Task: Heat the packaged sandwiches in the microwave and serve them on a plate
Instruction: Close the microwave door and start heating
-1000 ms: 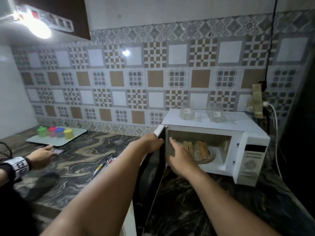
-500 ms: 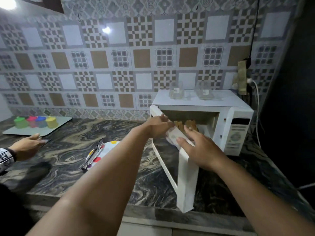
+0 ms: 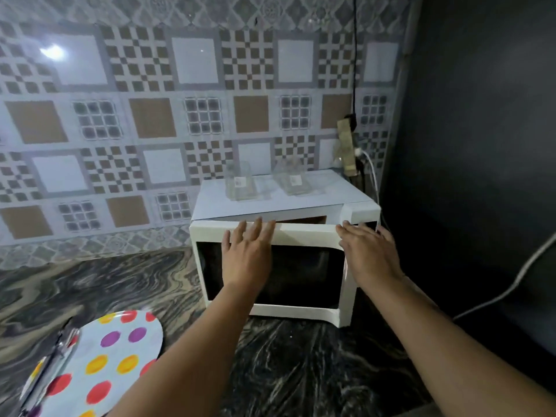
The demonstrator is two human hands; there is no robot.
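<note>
Head view. White microwave (image 3: 355, 210) at 1 o'clock on the dark marbled counter (image 3: 126, 284), against the patterned tile wall (image 3: 150, 121). Microwave door (image 3: 301, 230) almost closed, a thin gap left along its top edge near the right side; dark window across most of the door. Left hand (image 3: 245, 254) flat on the door, fingers straight and spread, fingertips up on the white top frame, holding nothing. Right hand (image 3: 368, 251) at the right edge of the door, fingers straight and together, palm touching the door frame, holding nothing. Sandwiches hidden behind the door, cannot tell their place inside. Two clear empty packages (image 3: 240, 183) standing on top of the microwave, near each other but apart. Polka-dot plate (image 3: 102, 365) at 8 o'clock on the counter, well apart from the microwave. Scissors (image 3: 49, 359) lying on the left rim of the plate, blurred. Power strip (image 3: 347, 149) hanging on the wall just behind the microwave, with a white cable plugged in.
</note>
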